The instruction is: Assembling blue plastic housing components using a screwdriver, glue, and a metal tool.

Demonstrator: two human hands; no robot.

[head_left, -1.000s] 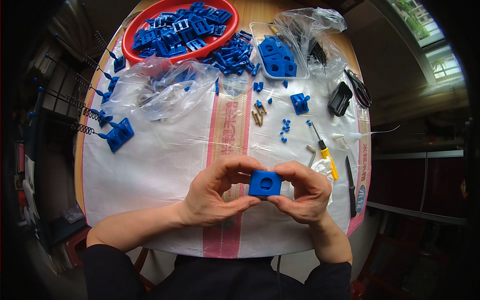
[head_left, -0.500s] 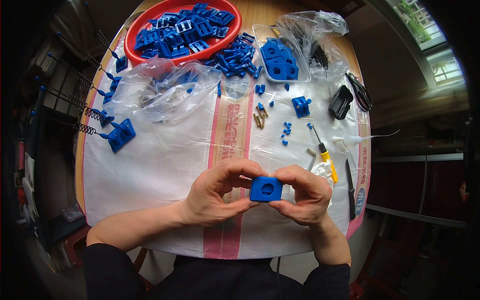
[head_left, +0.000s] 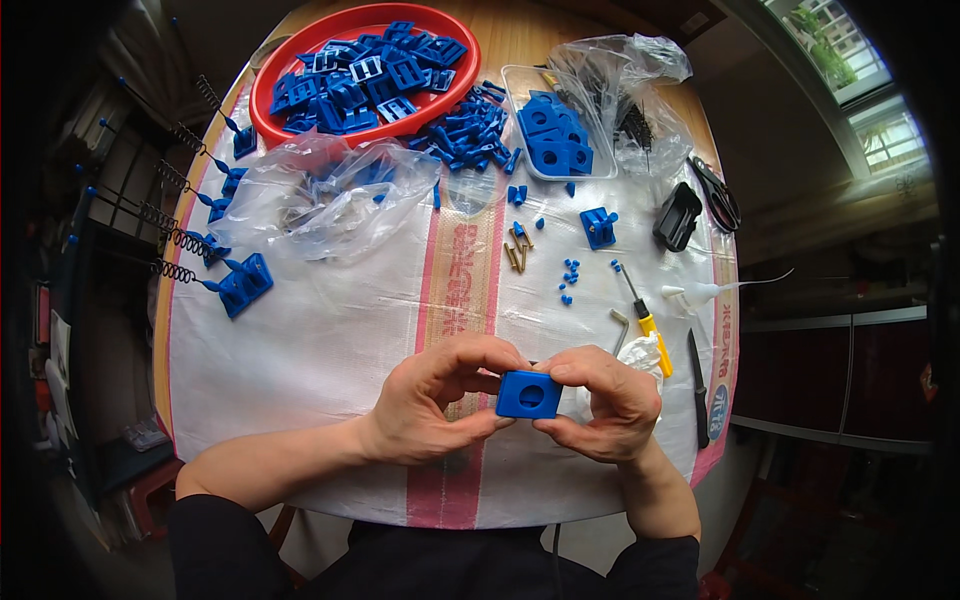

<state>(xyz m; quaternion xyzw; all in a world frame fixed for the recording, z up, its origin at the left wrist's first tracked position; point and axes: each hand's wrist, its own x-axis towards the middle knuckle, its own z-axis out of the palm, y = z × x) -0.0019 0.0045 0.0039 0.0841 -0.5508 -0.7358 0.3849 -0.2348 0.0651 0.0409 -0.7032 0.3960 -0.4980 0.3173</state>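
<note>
A small blue plastic block [head_left: 515,406] with a round hole in its face is held up between both hands near the table's front. My left hand [head_left: 425,400] grips its left side, fingertips at the top and thumb at the lower left corner. From the other side my right hand [head_left: 605,402] pinches the block's right edge between thumb and fingers. The block's back is hidden. Just beyond my right hand lie a yellow-handled screwdriver [head_left: 654,345], a bent metal hex key [head_left: 620,328] and a crumpled white tissue [head_left: 640,356].
A red basin [head_left: 262,118] of blue parts, a blue pile [head_left: 465,130] and a clear tray [head_left: 600,172] stand at the back. Plastic bags [head_left: 290,200], brass screws [head_left: 516,252], a white dropper bottle [head_left: 690,293], a black knife [head_left: 697,390] and scissors [head_left: 718,200] lie around. Spring-topped blue pieces [head_left: 245,285] line the left edge.
Both hands and the block sit slightly lower in the picture. The block stays gripped between them, and the loose items on the table keep their places.
</note>
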